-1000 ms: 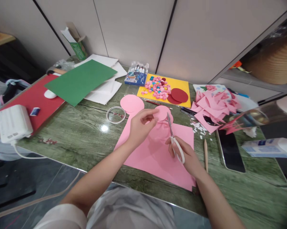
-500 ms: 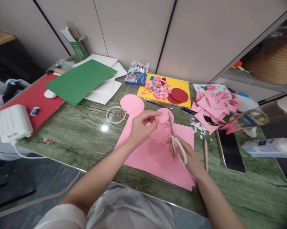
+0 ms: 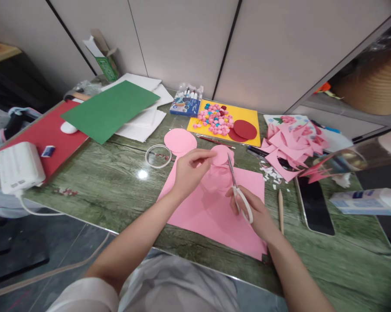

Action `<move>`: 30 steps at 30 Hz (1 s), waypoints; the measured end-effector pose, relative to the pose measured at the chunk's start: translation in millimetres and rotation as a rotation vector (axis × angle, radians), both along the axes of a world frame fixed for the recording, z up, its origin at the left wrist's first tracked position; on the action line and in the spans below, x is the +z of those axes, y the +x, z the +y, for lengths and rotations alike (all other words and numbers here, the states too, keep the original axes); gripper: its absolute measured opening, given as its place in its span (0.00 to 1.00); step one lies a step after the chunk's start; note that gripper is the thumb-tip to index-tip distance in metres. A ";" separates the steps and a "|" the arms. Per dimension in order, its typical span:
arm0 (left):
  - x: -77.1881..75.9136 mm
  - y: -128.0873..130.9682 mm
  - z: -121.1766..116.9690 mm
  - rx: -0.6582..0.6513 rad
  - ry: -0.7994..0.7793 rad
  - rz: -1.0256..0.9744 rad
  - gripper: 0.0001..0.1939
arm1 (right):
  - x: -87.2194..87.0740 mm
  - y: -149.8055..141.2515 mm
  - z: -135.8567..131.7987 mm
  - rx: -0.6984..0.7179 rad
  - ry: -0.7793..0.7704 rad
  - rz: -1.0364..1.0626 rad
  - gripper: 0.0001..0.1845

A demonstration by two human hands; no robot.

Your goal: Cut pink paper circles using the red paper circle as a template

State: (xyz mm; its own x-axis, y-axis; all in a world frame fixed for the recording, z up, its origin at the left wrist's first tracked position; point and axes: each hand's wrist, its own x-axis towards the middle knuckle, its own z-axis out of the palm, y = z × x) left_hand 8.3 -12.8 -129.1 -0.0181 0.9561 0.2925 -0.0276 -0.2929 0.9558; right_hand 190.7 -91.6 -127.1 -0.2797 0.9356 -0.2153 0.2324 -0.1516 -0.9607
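My left hand (image 3: 193,170) pinches the left edge of a small round piece of pink paper (image 3: 220,155), held up above the table. In my right hand (image 3: 249,206) are scissors with white handles (image 3: 244,203), my fingers through the loops. Their blades point up and lie against the right edge of the pink piece. Below both hands lie large pink paper sheets (image 3: 211,221). Larger pink paper circles (image 3: 180,141) rest just beyond my left hand, beside a ring of tape (image 3: 158,156).
A yellow sheet (image 3: 252,112) at the back bears small coloured balls (image 3: 216,119) and dark red circles (image 3: 245,129). Pink offcuts (image 3: 291,145), a pencil (image 3: 280,212) and a phone (image 3: 315,203) lie to the right. At left are a green sheet (image 3: 112,108) and a white power bank (image 3: 20,167).
The pink piece has turned slightly and shifted a little up and left in my left hand. The scissor blades have moved slightly left and look more closed.
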 end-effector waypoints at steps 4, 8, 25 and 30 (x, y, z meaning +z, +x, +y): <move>0.1 0.6 -0.3 -0.006 -0.004 -0.042 0.09 | 0.5 0.2 0.4 -0.001 -0.002 -0.024 0.11; -1.9 2.9 0.2 -0.035 -0.001 -0.094 0.12 | 1.9 0.0 1.1 0.000 0.002 -0.034 0.11; -1.8 3.7 -0.2 -0.076 0.014 -0.028 0.13 | 4.2 0.1 0.9 -0.003 0.007 0.008 0.12; -1.7 2.1 -0.3 -0.052 0.005 -0.005 0.10 | 4.4 -0.2 1.1 0.000 -0.004 -0.001 0.12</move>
State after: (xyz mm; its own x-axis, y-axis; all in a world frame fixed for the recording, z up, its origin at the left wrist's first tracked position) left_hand 10.4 -13.1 -130.8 0.0303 0.9543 0.2974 -0.0479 -0.2958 0.9540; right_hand 190.5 -90.5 -122.7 -0.2797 0.9347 -0.2193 0.2336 -0.1553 -0.9599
